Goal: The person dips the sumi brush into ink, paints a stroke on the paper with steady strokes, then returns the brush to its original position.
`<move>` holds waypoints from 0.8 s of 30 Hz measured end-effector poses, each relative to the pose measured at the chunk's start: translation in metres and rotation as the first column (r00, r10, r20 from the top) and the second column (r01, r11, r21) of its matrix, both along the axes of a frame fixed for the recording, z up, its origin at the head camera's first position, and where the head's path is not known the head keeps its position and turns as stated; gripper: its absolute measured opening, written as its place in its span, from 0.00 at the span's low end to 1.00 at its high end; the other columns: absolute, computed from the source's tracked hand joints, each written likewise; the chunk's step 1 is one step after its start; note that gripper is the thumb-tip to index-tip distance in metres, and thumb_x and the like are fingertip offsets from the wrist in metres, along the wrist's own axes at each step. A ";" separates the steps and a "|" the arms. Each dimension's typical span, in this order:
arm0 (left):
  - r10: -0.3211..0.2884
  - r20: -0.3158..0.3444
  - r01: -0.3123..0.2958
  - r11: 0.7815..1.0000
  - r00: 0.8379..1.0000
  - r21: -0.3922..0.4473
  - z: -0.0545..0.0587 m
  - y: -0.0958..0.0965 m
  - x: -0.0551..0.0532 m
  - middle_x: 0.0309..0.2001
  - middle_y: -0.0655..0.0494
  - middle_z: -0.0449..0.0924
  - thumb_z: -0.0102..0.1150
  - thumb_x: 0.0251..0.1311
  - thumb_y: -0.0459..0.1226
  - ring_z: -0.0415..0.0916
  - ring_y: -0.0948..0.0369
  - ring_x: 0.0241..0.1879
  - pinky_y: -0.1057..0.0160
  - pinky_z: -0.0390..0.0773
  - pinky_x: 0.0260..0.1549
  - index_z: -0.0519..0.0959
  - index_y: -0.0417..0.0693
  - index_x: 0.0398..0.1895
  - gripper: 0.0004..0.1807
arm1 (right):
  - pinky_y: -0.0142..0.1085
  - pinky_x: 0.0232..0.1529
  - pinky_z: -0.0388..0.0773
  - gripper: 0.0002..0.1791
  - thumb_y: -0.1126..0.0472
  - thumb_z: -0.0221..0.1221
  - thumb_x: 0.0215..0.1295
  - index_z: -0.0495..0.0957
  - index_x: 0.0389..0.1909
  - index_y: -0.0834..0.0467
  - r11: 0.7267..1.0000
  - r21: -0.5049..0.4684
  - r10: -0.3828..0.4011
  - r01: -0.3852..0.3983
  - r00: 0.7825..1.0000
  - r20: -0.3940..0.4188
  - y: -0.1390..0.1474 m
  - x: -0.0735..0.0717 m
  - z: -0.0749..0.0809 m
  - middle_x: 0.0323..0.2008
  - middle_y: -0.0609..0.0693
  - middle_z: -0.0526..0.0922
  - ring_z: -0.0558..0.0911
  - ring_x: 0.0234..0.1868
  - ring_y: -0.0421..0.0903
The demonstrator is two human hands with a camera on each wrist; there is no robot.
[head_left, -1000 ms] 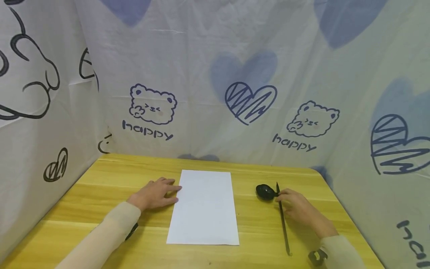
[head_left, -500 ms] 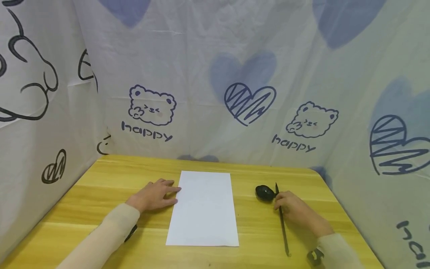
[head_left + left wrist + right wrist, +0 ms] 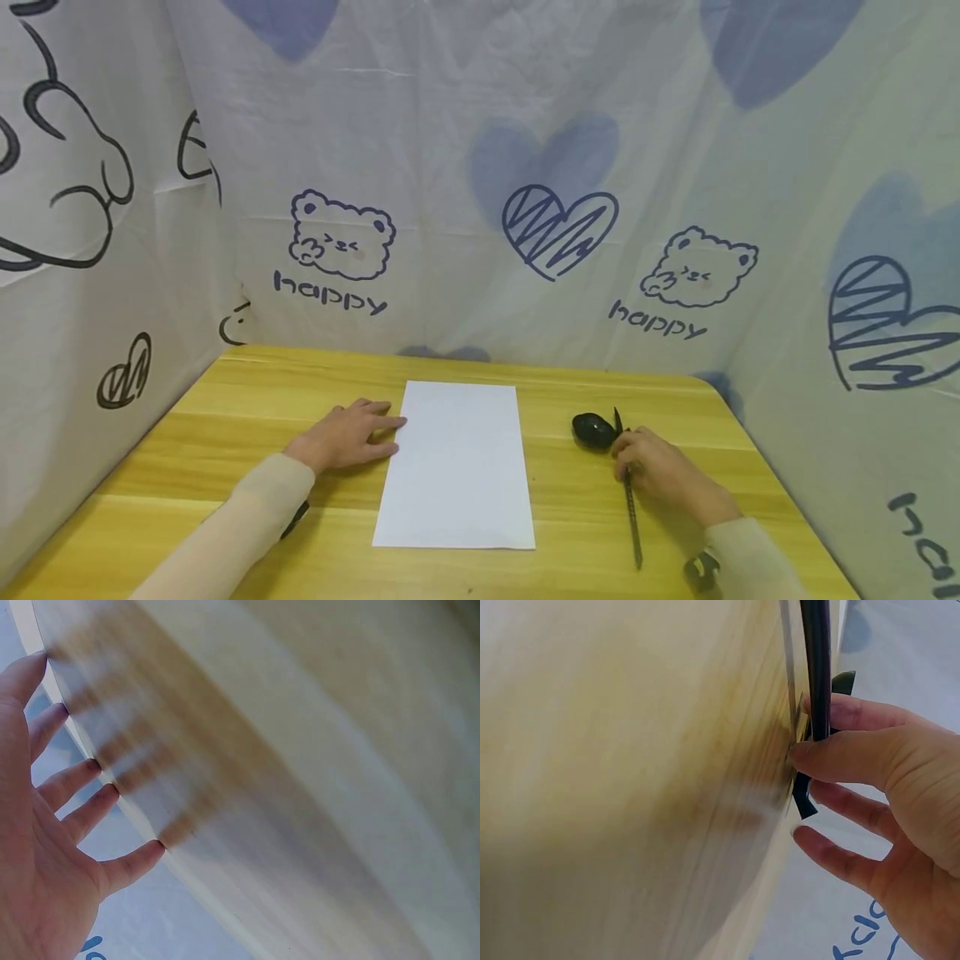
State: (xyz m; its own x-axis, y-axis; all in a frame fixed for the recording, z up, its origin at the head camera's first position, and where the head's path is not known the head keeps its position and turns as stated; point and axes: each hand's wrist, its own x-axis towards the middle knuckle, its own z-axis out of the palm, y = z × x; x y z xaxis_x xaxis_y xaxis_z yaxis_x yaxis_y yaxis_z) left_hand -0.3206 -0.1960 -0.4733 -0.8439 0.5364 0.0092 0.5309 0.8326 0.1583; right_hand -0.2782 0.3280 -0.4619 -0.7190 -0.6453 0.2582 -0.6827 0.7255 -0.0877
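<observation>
My left hand (image 3: 348, 435) lies palm down on the table, its fingertips at the left edge of a white sheet of paper (image 3: 453, 467). In the left wrist view its fingers are spread and fairly straight, the tips on the tabletop. My right hand (image 3: 663, 471) pinches a long, thin dark rod (image 3: 633, 521) between thumb and fingers; the rod extends toward the near side of the table. A dark pointed tip (image 3: 617, 421) shows beyond the fingers. Just left of them sits a glossy black oval piece (image 3: 592, 431). A dark strip (image 3: 805, 802) shows below the right thumb.
The yellow wood-grain table (image 3: 225, 425) is enclosed by white cloth (image 3: 450, 250) printed with hearts and bears at the back and sides. Dark wrist devices sit under both sleeves.
The dark rod has shifted in my right hand: its near end moves slightly left and its shaft looks different. My left hand, the paper and the black oval piece stay put.
</observation>
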 end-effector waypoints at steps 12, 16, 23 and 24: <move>0.003 0.001 -0.003 1.000 1.000 -0.007 -0.001 0.000 -0.001 0.75 0.41 0.69 0.55 0.71 0.58 0.66 0.39 0.73 0.25 0.67 0.64 0.75 0.59 0.72 0.30 | 0.49 0.49 0.84 0.20 0.80 0.66 0.45 0.87 0.25 0.49 0.996 -0.035 0.079 -0.081 0.996 -0.041 0.003 -0.002 -0.002 0.42 0.52 0.88 0.84 0.42 0.51; 0.005 0.000 -0.005 1.000 1.000 -0.011 -0.001 -0.001 -0.002 0.75 0.41 0.69 0.55 0.71 0.59 0.66 0.39 0.73 0.25 0.67 0.64 0.75 0.60 0.72 0.30 | 0.51 0.49 0.84 0.20 0.79 0.68 0.42 0.88 0.25 0.48 0.993 -0.070 0.091 -0.099 0.989 -0.117 0.003 -0.001 0.004 0.40 0.52 0.88 0.85 0.42 0.51; 0.010 0.012 -0.010 1.000 1.000 -0.006 -0.004 -0.001 -0.003 0.75 0.41 0.68 0.54 0.72 0.60 0.65 0.39 0.74 0.24 0.65 0.65 0.74 0.61 0.73 0.31 | 0.52 0.45 0.84 0.19 0.80 0.74 0.41 0.88 0.28 0.52 0.972 -0.189 0.105 -0.138 0.979 -0.176 0.000 0.000 0.023 0.41 0.56 0.87 0.85 0.42 0.57; 0.009 0.015 -0.009 1.000 1.000 -0.003 -0.004 -0.001 -0.003 0.75 0.41 0.68 0.54 0.72 0.60 0.65 0.38 0.74 0.24 0.65 0.65 0.74 0.61 0.73 0.31 | 0.52 0.44 0.84 0.19 0.79 0.75 0.41 0.88 0.28 0.51 0.971 -0.195 0.103 -0.136 0.980 -0.173 0.000 0.000 0.026 0.41 0.57 0.87 0.85 0.43 0.57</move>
State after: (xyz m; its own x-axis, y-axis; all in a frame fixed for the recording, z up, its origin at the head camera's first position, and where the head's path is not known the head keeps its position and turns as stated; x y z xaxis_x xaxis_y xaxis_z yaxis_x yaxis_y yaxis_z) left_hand -0.3240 -0.1975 -0.4776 -0.8488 0.5287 -0.0051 0.5208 0.8378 0.1635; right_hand -0.2779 0.3281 -0.4360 -0.5782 -0.6451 0.4995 -0.7805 0.6157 -0.1085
